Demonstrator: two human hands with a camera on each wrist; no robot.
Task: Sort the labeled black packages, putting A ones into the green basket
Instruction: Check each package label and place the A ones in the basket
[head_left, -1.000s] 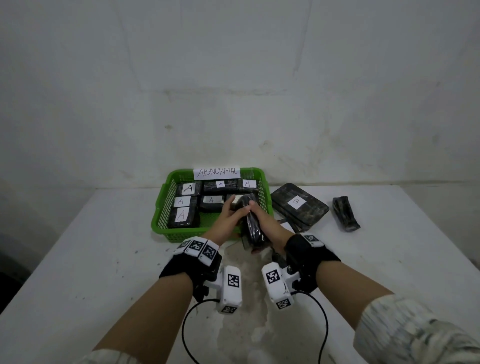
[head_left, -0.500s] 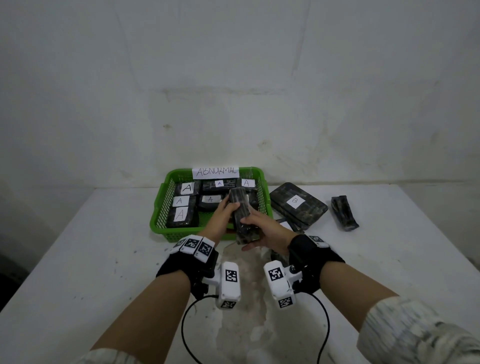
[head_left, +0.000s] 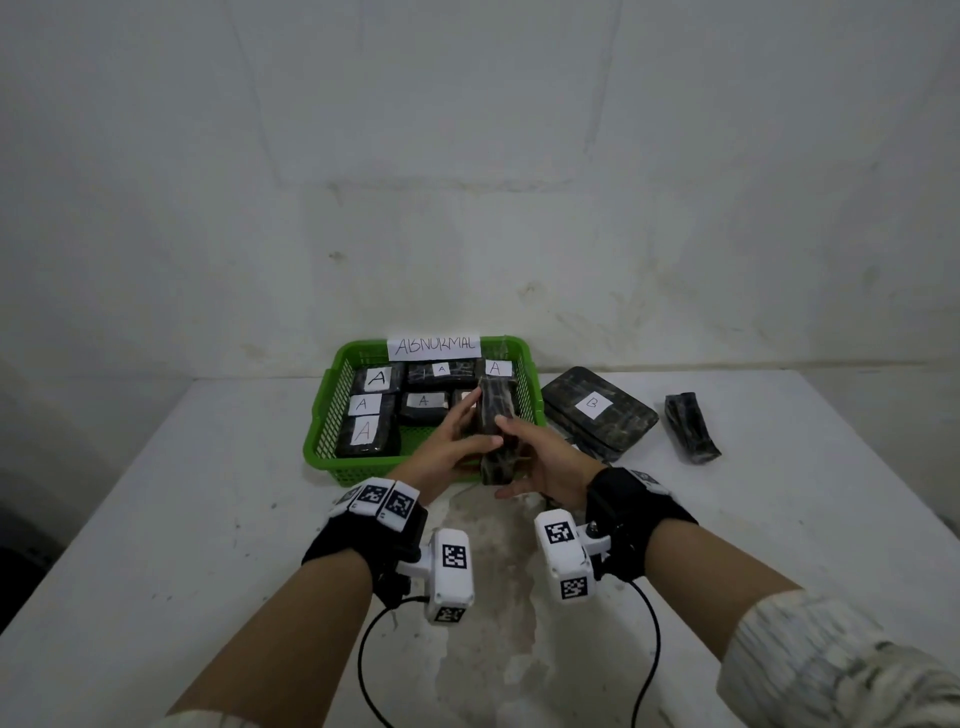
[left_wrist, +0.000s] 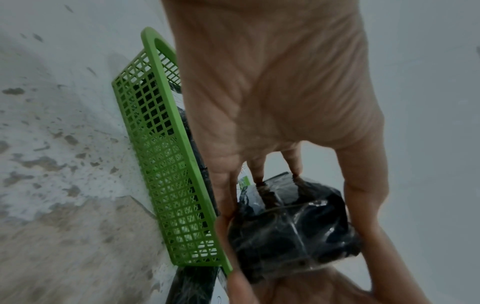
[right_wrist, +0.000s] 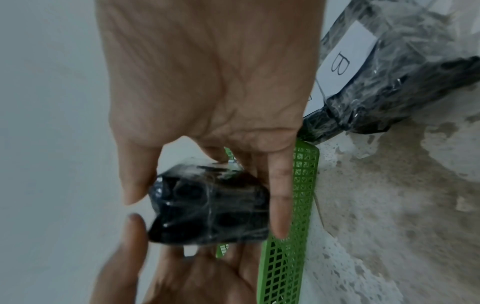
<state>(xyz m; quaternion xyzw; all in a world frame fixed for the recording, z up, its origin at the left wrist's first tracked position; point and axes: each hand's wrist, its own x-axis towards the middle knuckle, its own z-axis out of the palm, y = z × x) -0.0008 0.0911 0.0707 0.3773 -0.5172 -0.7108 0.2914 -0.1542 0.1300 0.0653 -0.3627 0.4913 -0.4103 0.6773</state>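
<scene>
A long black plastic-wrapped package (head_left: 497, 415) is held between both hands, tilted end-up over the front right corner of the green basket (head_left: 324, 415). No label shows on it. My left hand (head_left: 475, 423) grips its left side, thumb across the front. My right hand (head_left: 511, 452) curls round its right side and lower end. In the left wrist view the fingers (left_wrist: 296, 164) press the package (left_wrist: 293, 226) beside the basket wall (left_wrist: 166, 164). The right wrist view shows the package (right_wrist: 207, 205) against the basket rim (right_wrist: 303, 185). Several packages labelled A (head_left: 376, 379) lie in the basket.
A paper sign reading ABNORMAL (head_left: 434, 347) stands on the basket's far rim. Right of the basket lies a large black package labelled B (head_left: 597, 410), with another partly under it, and a small unlabelled black package (head_left: 691, 428) farther right. The white table (head_left: 182, 519) meets the wall behind.
Both hands have lifted the black package from low beside the basket's front corner and moved it up over that corner, where it now stands more on end.
</scene>
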